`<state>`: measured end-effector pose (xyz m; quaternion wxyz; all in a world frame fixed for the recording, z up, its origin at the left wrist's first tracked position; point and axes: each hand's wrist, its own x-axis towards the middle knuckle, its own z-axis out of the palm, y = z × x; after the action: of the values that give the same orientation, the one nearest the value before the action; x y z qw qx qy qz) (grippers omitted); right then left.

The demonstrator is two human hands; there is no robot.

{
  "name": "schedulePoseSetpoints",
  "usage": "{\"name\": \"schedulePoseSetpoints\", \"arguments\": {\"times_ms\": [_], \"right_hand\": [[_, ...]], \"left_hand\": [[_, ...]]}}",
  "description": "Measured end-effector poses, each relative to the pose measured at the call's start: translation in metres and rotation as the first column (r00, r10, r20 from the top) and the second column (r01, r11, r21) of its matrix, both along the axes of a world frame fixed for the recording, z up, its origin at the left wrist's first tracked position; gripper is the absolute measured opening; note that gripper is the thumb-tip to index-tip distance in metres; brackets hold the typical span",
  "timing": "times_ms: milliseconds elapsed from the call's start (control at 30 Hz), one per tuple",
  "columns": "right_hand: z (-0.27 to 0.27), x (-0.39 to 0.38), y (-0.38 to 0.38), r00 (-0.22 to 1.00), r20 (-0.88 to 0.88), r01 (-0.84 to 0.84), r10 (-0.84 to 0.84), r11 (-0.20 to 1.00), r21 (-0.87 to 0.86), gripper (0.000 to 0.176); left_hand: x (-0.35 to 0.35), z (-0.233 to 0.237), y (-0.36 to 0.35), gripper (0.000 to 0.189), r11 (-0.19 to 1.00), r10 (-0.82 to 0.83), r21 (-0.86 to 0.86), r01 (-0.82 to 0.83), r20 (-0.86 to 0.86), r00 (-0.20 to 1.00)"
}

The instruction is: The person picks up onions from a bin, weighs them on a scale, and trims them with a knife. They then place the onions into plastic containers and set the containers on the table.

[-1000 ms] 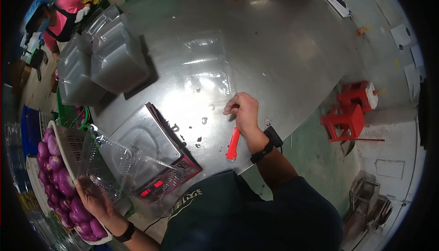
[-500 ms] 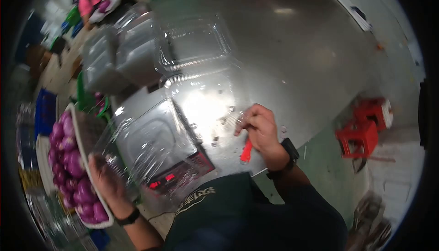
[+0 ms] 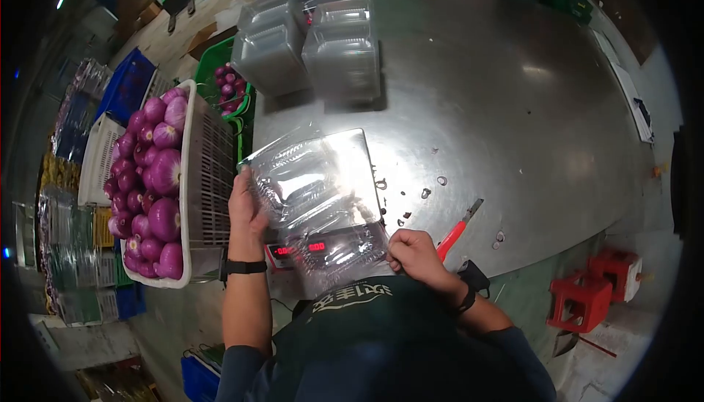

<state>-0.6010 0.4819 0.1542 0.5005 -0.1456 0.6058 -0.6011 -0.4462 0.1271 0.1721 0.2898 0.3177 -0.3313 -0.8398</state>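
A clear plastic clamshell box (image 3: 293,178) hangs open and tilted over the steel weighing scale (image 3: 356,154). My left hand (image 3: 246,208) grips the box's left edge, thumb and fingers closed on the thin plastic. My right hand (image 3: 416,257) is curled at the lower right corner of the box, with its fingertips pinched on the edge. Through the plastic, the scale's red digits show. Just right of my right hand lies a knife with a red handle (image 3: 452,240), its blade pointing away from me. Nothing is visible inside the box.
A white crate (image 3: 187,182) heaped with purple onions (image 3: 150,175) stands left of the scale. Behind it is a green basket (image 3: 248,101). Stacks of clear boxes (image 3: 341,57) stand farther back. Onion scraps (image 3: 426,193) dot the steel table (image 3: 499,123). A red stool (image 3: 579,303) stands at right.
My right hand has come from over the knife to the box's lower edge. The box is now spread between both hands above the scale. My view has shifted, with the stacks appearing farther right.
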Motion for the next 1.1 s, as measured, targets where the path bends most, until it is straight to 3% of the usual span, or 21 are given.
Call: {"name": "schedulePoseSetpoints", "arguments": {"times_ms": [67, 100, 167, 200, 267, 333, 367, 400, 467, 500, 533, 600, 700, 867, 933, 1000, 1033, 1100], "right_hand": [[-0.01, 0.005, -0.002, 0.995, -0.054, -0.083, 0.084, 0.996, 0.018, 0.014], [-0.007, 0.007, -0.004, 0.994, -0.061, -0.085, 0.086, 0.996, 0.017, 0.014], [0.003, 0.01, -0.007, 0.956, -0.283, -0.031, 0.072, 0.989, 0.148, 0.019], [0.006, 0.01, -0.007, 0.954, -0.291, -0.033, 0.075, 0.989, 0.147, 0.019], [0.013, 0.009, -0.006, 0.692, -0.677, -0.048, 0.252, 0.951, 0.305, 0.021], [0.022, 0.011, -0.008, 0.635, -0.723, -0.01, 0.27, 0.939, 0.343, 0.026], [0.025, 0.012, -0.009, 0.583, -0.76, 0.038, 0.288, 0.925, 0.379, 0.035], [0.022, 0.013, -0.01, 0.573, -0.769, 0.04, 0.285, 0.927, 0.374, 0.035], [0.013, 0.013, -0.011, 0.831, -0.545, -0.031, 0.113, 0.987, 0.157, 0.046], [0.014, 0.011, -0.011, 0.966, -0.194, -0.142, 0.172, 0.977, 0.156, 0.046], [0.013, 0.017, -0.012, 0.982, -0.121, -0.132, 0.146, 0.984, 0.118, 0.039], [0.01, 0.018, -0.014, 0.817, -0.551, -0.107, 0.171, 0.984, 0.145, 0.034], [0.017, 0.019, -0.018, 0.692, -0.721, -0.007, 0.026, 1.0, 0.029, 0.027], [0.071, -0.007, -0.024, 0.747, -0.662, 0.057, -0.052, 0.998, -0.014, 0.023], [0.083, -0.028, -0.029, 0.85, -0.517, 0.092, -0.096, 0.995, -0.034, 0.024], [0.115, -0.063, -0.064, 0.841, -0.509, 0.179, -0.182, 0.982, -0.056, 0.021], [0.103, -0.107, -0.092, 0.843, -0.512, 0.131, -0.163, 0.987, -0.098, 0.022], [0.154, -0.158, -0.175, 0.875, -0.417, 0.087, -0.245, 0.928, -0.362, 0.031]], "left_hand": [[-0.001, -0.011, 0.006, 0.039, 0.986, 0.165, 0.039, -0.164, -0.028, 0.986], [-0.002, 0.006, 0.019, 0.055, 0.987, 0.153, 0.037, -0.155, 0.043, 0.987], [-0.001, 0.029, 0.044, 0.06, 0.988, 0.14, 0.058, -0.141, 0.023, 0.99], [0.003, 0.032, 0.05, 0.066, 0.989, 0.125, 0.078, -0.125, 0.008, 0.992], [0.013, 0.014, 0.051, 0.058, 0.998, 0.059, 0.035, -0.056, -0.065, 0.996], [0.012, 0.007, 0.062, 0.048, 0.984, 0.04, -0.177, 0.008, 0.268, 0.963], [0.011, 0.008, 0.065, 0.046, 0.99, 0.041, -0.144, -0.002, 0.267, 0.963], [0.012, 0.006, 0.066, 0.046, 0.989, 0.044, -0.148, -0.006, 0.254, 0.966], [0.007, 0.006, 0.067, 0.051, 0.989, 0.068, -0.142, -0.037, 0.221, 0.973], [0.004, 0.011, 0.069, 0.05, 0.988, 0.09, -0.144, -0.059, 0.217, 0.972], [0.002, 0.016, 0.071, 0.05, 0.987, 0.092, -0.15, -0.063, 0.198, 0.976], [-0.004, 0.034, 0.076, 0.047, 0.964, 0.178, -0.233, -0.129, 0.203, 0.963], [-0.002, 0.043, 0.073, 0.048, 0.948, 0.166, -0.293, -0.122, 0.133, 0.977], [0.028, 0.069, 0.073, 0.047, 0.946, 0.187, -0.261, -0.194, -0.049, 0.981], [0.055, 0.085, 0.068, 0.039, 0.906, 0.257, -0.349, -0.239, 0.003, 0.967], [0.085, 0.084, 0.057, 0.036, 0.775, 0.381, -0.576, -0.259, 0.1, 0.919], [0.098, 0.088, 0.051, 0.034, 0.754, 0.423, -0.581, -0.306, 0.073, 0.903], [0.116, 0.101, 0.048, 0.029, 0.682, 0.548, -0.608, -0.406, 0.056, 0.835]]}}
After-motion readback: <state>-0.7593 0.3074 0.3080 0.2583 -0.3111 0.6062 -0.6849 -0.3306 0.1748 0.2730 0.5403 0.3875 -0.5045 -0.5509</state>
